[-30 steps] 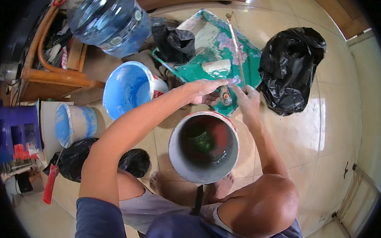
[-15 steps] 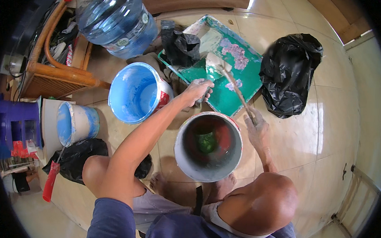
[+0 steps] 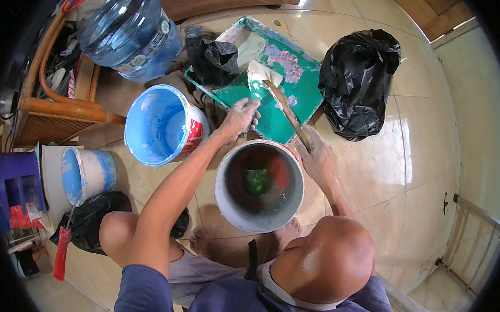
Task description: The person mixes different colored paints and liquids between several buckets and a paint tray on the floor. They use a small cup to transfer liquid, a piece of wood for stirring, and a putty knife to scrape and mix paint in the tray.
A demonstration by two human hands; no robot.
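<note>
My right hand [image 3: 319, 159] is closed around the lower end of a worn wooden stick [image 3: 285, 110]. The stick slants up over the green paint tray [image 3: 279, 126], its far end against a flat piece coated in white [image 3: 263, 74]; whether the two are joined I cannot tell. My left hand [image 3: 240, 119] is curled at the near edge of the tray, and what its fingers hold, if anything, is hidden. Below both hands stands a grey-white bucket [image 3: 221, 191] with a green object [image 3: 256, 181] inside. White and pinkish dried patches cover parts of the tray.
Left of my arm is a blue-lined bucket [image 3: 131, 134], with a smaller paint-stained bucket [image 3: 98, 171] beyond. A large water bottle [image 3: 130, 33] stands by a rattan shelf [image 3: 68, 112]. Black plastic bags [image 3: 356, 85] lie right, on the tray and left. A red-handled tool [image 3: 61, 254] hangs lower left.
The whole view has shifted, so most things sit further left. My right hand has moved nearer the bucket's rim, and the stick is now tilted more steeply across the tray.
</note>
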